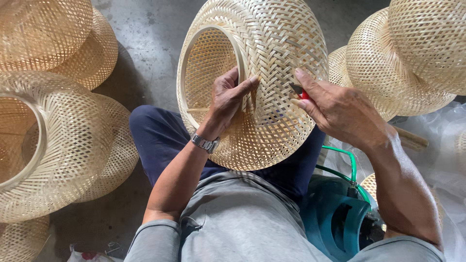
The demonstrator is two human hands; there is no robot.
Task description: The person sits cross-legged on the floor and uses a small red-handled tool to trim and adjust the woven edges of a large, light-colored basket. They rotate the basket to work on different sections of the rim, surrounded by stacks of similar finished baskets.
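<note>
left hand (pixel 228 99) grips woven basket (pixel 262 73); right hand (pixel 340 109) pinches red tool (pixel 301 92)

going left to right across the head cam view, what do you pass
Stack of woven baskets on the floor → left hand gripping the woven lampshade → right hand with a small red-handled tool → woven baskets at the right.

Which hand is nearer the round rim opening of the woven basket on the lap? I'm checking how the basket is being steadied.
Left. The left hand grips the woven basket right at its rim opening; the right hand is on the far side, holding a red-handled tool.
</note>
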